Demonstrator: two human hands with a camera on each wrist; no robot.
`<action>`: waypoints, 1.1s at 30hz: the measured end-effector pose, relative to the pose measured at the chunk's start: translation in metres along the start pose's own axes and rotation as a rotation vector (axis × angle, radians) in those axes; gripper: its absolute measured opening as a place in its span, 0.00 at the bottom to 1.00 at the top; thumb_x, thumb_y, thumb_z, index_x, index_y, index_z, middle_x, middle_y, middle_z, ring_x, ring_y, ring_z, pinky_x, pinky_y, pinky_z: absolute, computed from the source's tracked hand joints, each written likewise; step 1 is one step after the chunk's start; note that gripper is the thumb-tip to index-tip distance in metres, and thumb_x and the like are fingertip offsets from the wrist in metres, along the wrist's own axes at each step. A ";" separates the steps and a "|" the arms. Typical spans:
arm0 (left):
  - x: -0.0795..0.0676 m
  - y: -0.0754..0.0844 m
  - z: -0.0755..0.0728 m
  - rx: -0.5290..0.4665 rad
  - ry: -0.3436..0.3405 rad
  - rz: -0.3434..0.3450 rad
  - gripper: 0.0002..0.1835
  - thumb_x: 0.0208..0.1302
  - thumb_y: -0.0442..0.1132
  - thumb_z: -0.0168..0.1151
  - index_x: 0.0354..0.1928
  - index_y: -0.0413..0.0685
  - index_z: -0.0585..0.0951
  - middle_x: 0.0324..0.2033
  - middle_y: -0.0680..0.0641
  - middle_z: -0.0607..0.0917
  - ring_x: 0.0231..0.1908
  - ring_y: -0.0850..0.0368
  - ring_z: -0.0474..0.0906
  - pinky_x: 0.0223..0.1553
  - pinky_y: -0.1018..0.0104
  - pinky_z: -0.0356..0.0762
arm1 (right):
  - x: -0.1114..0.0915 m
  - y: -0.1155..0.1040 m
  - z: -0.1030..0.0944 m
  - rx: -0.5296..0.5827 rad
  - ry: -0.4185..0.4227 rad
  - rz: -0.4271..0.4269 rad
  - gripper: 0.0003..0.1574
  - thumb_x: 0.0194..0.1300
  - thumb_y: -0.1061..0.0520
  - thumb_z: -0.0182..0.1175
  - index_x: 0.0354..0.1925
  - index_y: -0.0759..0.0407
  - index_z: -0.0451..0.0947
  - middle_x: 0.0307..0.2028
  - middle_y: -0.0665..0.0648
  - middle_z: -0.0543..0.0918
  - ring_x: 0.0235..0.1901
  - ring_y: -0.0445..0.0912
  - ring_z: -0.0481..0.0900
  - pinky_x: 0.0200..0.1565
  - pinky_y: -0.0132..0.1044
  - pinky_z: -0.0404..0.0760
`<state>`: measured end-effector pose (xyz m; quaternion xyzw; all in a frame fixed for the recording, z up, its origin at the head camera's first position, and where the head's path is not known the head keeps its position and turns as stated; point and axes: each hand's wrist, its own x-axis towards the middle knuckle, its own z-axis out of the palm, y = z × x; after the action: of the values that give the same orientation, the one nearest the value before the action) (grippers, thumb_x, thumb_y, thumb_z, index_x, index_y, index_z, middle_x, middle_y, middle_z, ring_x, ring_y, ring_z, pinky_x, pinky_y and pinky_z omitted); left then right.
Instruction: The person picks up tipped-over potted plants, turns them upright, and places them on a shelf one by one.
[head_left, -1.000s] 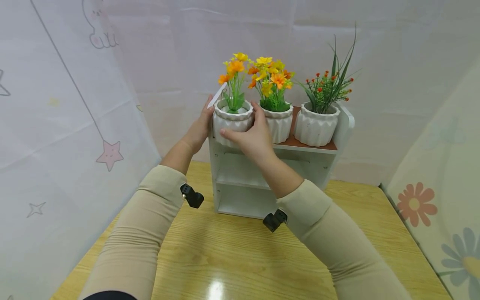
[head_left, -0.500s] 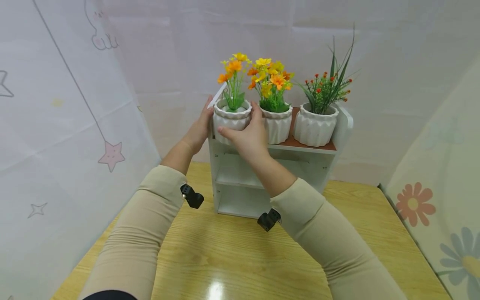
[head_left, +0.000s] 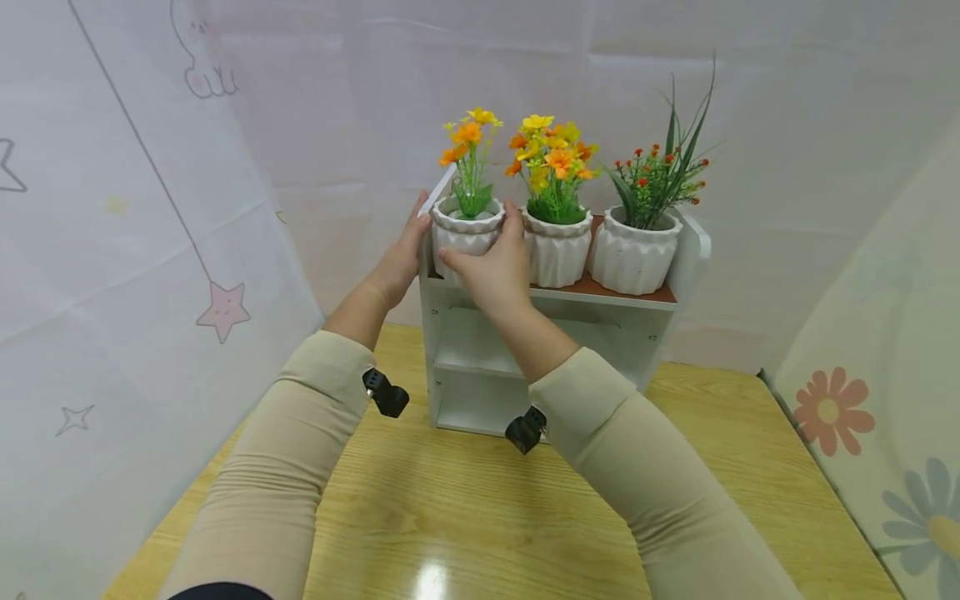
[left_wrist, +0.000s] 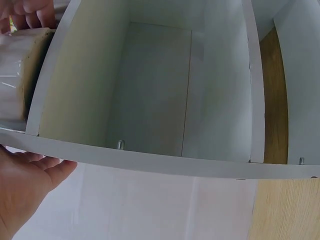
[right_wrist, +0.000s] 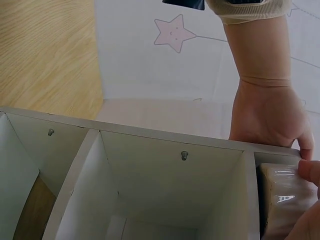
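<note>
A ribbed white flowerpot [head_left: 459, 239] with yellow and orange flowers stands at the left end of the white shelf's top board. My right hand [head_left: 498, 268] grips it, thumb across the front and fingers down its right side. My left hand [head_left: 401, 259] rests along the outside of the shelf's left panel, with straight fingers; in the left wrist view these fingers [left_wrist: 61, 172] touch the panel from outside. Close to my right fingers is a second white flowerpot [head_left: 559, 252] with fuller yellow and orange flowers. The first pot's lower part shows in the right wrist view.
The white shelf [head_left: 480, 373] stands on a wood-grain table [head_left: 450, 508]. At the right end of its brown top board is a third flowerpot [head_left: 633, 257] with red berries and tall grass blades. Printed cloth walls [head_left: 360, 167] close in the back and sides.
My right hand has pushed the left flowerpot slightly back and right on the top board, its forearm swinging left. The middle flowerpot has shifted a little right. My left hand has hardly moved.
</note>
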<state>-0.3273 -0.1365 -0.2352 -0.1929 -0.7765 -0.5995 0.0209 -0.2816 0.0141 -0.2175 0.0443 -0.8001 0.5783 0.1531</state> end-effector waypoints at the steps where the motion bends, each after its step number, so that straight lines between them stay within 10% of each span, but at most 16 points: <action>1: 0.000 0.000 0.000 0.001 0.000 0.002 0.33 0.76 0.55 0.23 0.78 0.64 0.32 0.78 0.55 0.33 0.77 0.55 0.27 0.75 0.45 0.31 | 0.001 0.000 0.001 0.000 0.005 -0.004 0.68 0.52 0.49 0.75 0.77 0.51 0.43 0.75 0.55 0.58 0.73 0.49 0.59 0.69 0.45 0.65; 33: 0.000 -0.002 0.001 -0.002 0.002 0.013 0.32 0.76 0.55 0.23 0.78 0.64 0.33 0.78 0.54 0.33 0.77 0.54 0.28 0.75 0.46 0.32 | 0.014 0.007 0.015 -0.066 0.084 -0.003 0.66 0.53 0.47 0.74 0.76 0.52 0.43 0.74 0.58 0.57 0.72 0.52 0.60 0.71 0.47 0.62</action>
<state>-0.3274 -0.1363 -0.2369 -0.1975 -0.7746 -0.6003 0.0255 -0.2998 0.0034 -0.2239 0.0161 -0.8116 0.5527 0.1886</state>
